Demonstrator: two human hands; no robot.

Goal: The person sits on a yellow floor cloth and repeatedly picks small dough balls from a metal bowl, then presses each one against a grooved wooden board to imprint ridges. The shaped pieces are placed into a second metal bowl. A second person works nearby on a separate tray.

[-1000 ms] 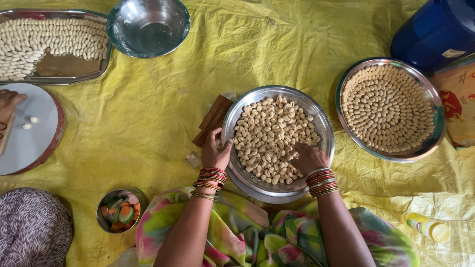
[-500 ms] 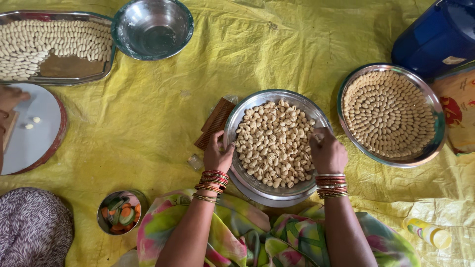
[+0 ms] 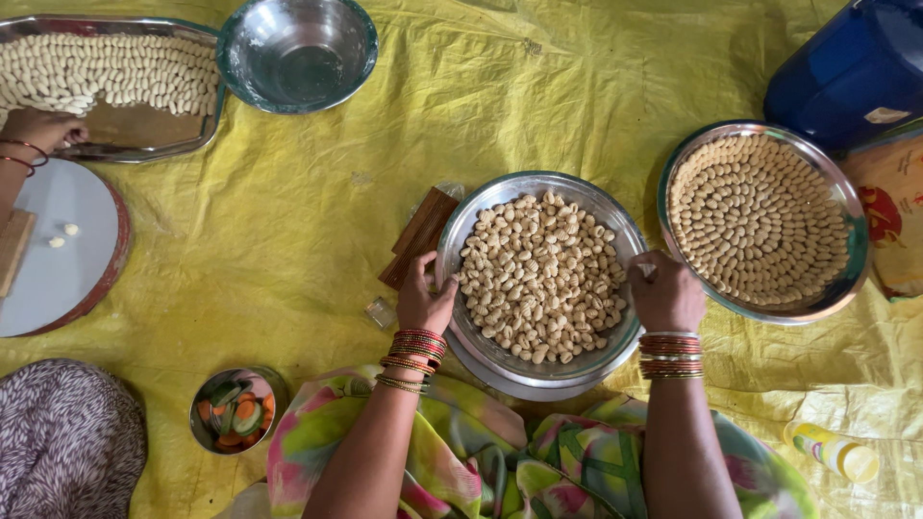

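Head view: the steel bowl (image 3: 461, 240) of shaped dough pieces (image 3: 538, 279) is set mid-cloth, just ahead of the lap. Its left rim is gripped by the left hand (image 3: 423, 303), its right rim by the right hand (image 3: 665, 293). It is best kept level so nothing spills.

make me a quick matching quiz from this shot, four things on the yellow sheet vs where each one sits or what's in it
Things:
1. middle steel plate
2. right steel plate
3. steel bowl
4. small steel cup

States:
A. empty, at the top of the sheet
B. shaped pieces laid in neat rings
C. sliced vegetables, bottom left
D. loose heap of pieces, rim gripped by left hand and right hand

Pairs: 1-D, 2-B, 3-A, 4-C
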